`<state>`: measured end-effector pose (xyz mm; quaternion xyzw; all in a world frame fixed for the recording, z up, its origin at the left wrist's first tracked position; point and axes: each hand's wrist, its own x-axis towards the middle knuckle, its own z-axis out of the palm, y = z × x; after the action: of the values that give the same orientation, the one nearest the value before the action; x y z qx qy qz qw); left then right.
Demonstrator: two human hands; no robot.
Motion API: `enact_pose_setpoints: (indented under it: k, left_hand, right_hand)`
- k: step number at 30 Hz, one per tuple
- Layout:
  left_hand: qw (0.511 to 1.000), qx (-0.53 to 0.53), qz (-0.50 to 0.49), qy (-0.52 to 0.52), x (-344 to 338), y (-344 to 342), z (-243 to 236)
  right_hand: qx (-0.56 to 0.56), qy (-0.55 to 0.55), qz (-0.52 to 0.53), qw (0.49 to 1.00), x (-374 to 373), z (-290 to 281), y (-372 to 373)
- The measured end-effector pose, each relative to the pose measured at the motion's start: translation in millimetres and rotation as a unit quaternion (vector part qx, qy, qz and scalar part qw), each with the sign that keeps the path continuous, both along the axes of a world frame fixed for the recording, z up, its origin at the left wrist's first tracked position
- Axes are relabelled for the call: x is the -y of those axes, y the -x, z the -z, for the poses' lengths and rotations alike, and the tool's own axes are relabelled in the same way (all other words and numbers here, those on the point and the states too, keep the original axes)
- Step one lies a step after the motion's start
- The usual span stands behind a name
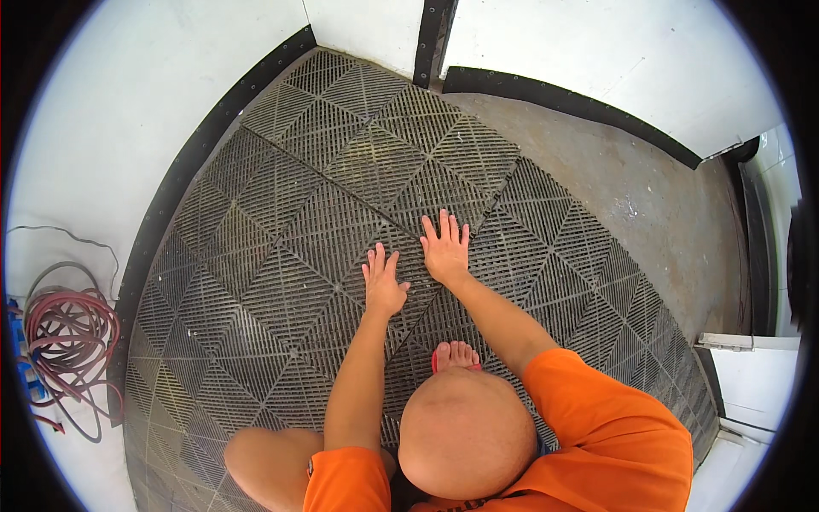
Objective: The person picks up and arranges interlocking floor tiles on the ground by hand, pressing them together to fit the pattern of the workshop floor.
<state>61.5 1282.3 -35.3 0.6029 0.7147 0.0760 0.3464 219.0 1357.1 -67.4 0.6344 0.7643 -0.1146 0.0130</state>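
Observation:
Slatted grey-black floor tiles (256, 316) lie in front of me, their ribs running in triangle patterns. My left hand (385, 282) rests palm down on them with its fingers apart. Beside it, a little farther forward, my right hand (445, 247) lies flat near a seam, fingers spread. Both hands are empty. A separate section of tile (375, 141) sits just beyond my fingertips, and a dark gap line divides it from the nearer tiles. What is under my palms is hidden.
White walls (111, 102) with black base strips (183, 171) border the tiles. A coiled red hose (68, 324) hangs at the left. Bare concrete floor (631, 188) shows at the right. My foot in a red sandal (456, 354) stands on the tiles.

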Motion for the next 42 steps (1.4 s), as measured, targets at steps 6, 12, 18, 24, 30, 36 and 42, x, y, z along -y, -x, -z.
enact_pose_setpoints:
  k: [6, 12, 18, 24, 30, 36, 42]
  left_hand:
    - [1.0, 0.005, 0.002, -0.011, 0, 2, 4]
    - [1.0, -0.004, -0.002, 0.004, -1, -3, -4]
    - [1.0, -0.003, -0.003, 0.002, 0, -1, -6]
    - [1.0, -0.003, -0.006, 0.008, 0, 0, -6]
    - [1.0, -0.003, -0.011, 0.01, 1, -5, -5]
    - [1.0, 0.007, -0.009, -0.012, 3, 1, 4]
    - [0.999, 0.01, -0.029, -0.026, 11, 5, 8]
  right_hand:
    - [0.0, 0.0, -0.004, 1.0, -1, 0, 1]
    - [-0.003, -0.006, -0.001, 1.0, 0, 5, -3]
    - [-0.005, -0.012, -0.003, 1.0, 1, 5, 0]
    - [0.003, -0.002, -0.005, 1.0, 1, 2, 2]
    - [0.005, 0.003, -0.014, 1.0, 2, 3, -4]
    - [-0.007, -0.019, -0.009, 1.0, 3, 5, 0]
    - [0.0, -0.028, -0.034, 0.999, 9, 3, 2]
